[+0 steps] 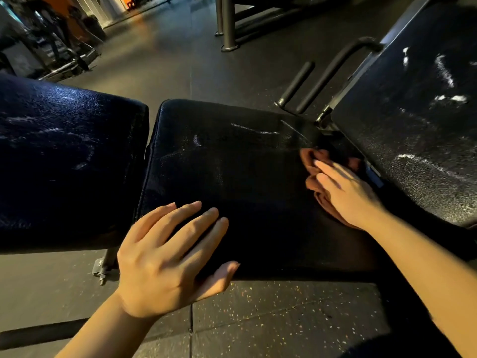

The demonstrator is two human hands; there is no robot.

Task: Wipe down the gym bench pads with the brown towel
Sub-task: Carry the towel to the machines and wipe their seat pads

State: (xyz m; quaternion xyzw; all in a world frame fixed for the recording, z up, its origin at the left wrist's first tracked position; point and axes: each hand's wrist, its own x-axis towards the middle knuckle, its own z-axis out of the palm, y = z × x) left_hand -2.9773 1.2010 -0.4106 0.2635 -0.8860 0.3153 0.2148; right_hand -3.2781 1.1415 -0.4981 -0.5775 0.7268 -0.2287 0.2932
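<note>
The right hand (346,192) presses straight fingers on the soft, bunched brown towel (313,174) at the seat pad's (232,177) far end; the left hand (165,257) rests spread on the pad's near edge.

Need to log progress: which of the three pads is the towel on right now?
The middle pad. The right hand presses the brown towel on its far right end, and the left hand rests on its near edge. The left pad and right pad have no towel.

1. We press our right hand (346,189) flat on the brown towel (313,161) at the middle pad's (232,164) three o'clock edge.
2. Our left hand (165,257) rests open at its seven o'clock corner.
3. White streaks mark the backrest pad (418,125) at two o'clock.
</note>
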